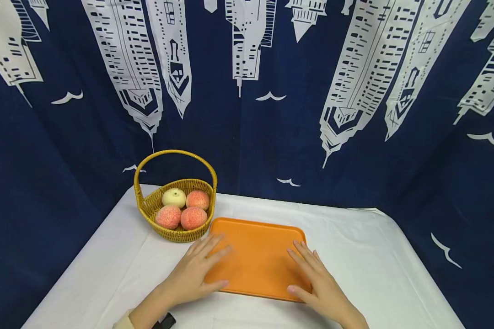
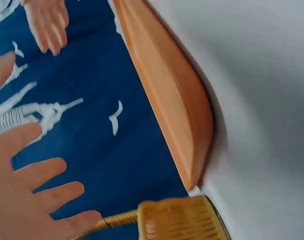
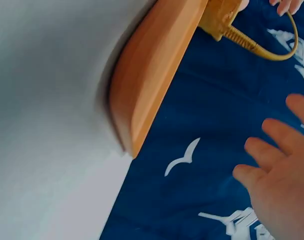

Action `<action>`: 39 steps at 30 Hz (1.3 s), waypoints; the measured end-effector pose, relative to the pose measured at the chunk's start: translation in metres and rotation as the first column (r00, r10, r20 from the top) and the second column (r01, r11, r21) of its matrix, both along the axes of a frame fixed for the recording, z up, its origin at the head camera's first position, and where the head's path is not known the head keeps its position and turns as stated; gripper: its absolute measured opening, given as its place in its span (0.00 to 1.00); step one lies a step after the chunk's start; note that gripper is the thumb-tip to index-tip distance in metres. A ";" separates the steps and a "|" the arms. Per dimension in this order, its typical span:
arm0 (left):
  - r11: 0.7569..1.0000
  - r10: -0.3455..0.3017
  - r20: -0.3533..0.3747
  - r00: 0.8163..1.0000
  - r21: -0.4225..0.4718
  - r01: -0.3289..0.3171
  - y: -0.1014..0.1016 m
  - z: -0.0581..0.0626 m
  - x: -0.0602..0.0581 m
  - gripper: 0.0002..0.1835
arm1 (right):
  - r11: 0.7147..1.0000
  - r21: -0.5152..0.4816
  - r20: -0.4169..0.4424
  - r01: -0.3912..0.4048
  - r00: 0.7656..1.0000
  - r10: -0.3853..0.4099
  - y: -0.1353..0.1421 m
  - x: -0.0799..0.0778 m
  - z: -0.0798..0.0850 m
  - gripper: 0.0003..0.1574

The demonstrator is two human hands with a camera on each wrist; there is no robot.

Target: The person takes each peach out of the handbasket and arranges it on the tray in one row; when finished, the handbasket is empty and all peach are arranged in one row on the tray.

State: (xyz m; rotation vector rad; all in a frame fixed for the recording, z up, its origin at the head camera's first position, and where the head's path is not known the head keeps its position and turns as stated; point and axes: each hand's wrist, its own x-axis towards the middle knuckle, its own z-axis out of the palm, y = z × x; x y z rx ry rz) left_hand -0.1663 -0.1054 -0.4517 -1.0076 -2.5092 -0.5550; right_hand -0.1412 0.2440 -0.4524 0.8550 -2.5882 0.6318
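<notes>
An orange tray lies flat on the white cloth, with nothing in it. My left hand is over its left side, fingers spread and slightly blurred. Over the right side is my right hand, its fingers straight and apart. Both wrist views show the left hand and the right hand raised off the tray, holding nothing. Just beyond my left hand stands a woven basket with a tall arched handle. Inside it are three pink peaches and one pale yellow round fruit.
A white cloth covers the table. Behind the table hangs a dark blue curtain printed with white buildings and birds. The basket stands close to the tray's far left corner, its handle rising above the fruit. A black band shows at my left wrist.
</notes>
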 end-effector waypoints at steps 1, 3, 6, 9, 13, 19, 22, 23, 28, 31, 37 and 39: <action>0.999 0.017 -0.004 1.000 0.036 -0.017 -0.003 0.001 -0.003 0.39 | 0.999 -0.031 0.033 0.021 0.999 -0.020 0.002 -0.001 -0.001 0.50; 0.990 0.056 0.009 0.998 0.125 -0.057 -0.009 0.003 -0.010 0.38 | 0.994 -0.085 0.096 0.067 0.994 -0.059 0.006 -0.003 -0.003 0.49; 0.954 0.128 0.060 0.990 0.266 -0.139 -0.020 0.006 -0.021 0.36 | 0.982 -0.148 0.172 0.117 0.981 -0.091 0.012 -0.007 -0.006 0.47; 0.892 0.180 0.104 0.978 0.402 -0.206 -0.030 0.008 -0.034 0.33 | 0.974 -0.168 0.209 0.149 0.971 -0.113 0.017 -0.011 -0.009 0.45; 0.814 0.223 0.152 0.963 0.514 -0.270 -0.040 0.011 -0.054 0.30 | 0.965 -0.186 0.247 0.184 0.960 -0.135 0.024 -0.015 -0.013 0.43; 0.757 0.275 0.289 0.917 0.523 -0.392 -0.045 0.012 -0.074 0.29 | 0.951 -0.221 0.314 0.218 0.939 -0.142 0.033 -0.020 -0.018 0.40; 0.746 0.301 0.357 0.885 0.490 -0.451 -0.045 0.011 -0.079 0.30 | 0.942 -0.257 0.354 0.217 0.928 -0.117 0.037 -0.023 -0.021 0.40; 0.743 0.307 0.374 0.875 0.480 -0.466 -0.044 0.011 -0.081 0.30 | 0.940 -0.262 0.368 0.218 0.923 -0.111 0.039 -0.024 -0.022 0.40; 0.751 0.332 0.427 0.841 0.420 -0.510 -0.042 0.010 -0.086 0.30 | 0.939 -0.259 0.418 0.226 0.903 -0.102 0.046 -0.027 -0.028 0.38; 0.759 0.346 0.428 0.835 0.395 -0.518 -0.041 0.009 -0.090 0.30 | 0.938 -0.253 0.455 0.238 0.885 -0.102 0.049 -0.028 -0.030 0.37; 0.760 0.352 0.464 0.813 0.364 -0.537 -0.038 0.006 -0.097 0.30 | 0.934 -0.229 0.556 0.272 0.825 -0.104 0.054 -0.031 -0.036 0.39; 0.760 0.352 0.479 0.804 0.355 -0.545 -0.037 0.005 -0.098 0.31 | 0.934 -0.217 0.578 0.284 0.808 -0.111 0.055 -0.032 -0.038 0.39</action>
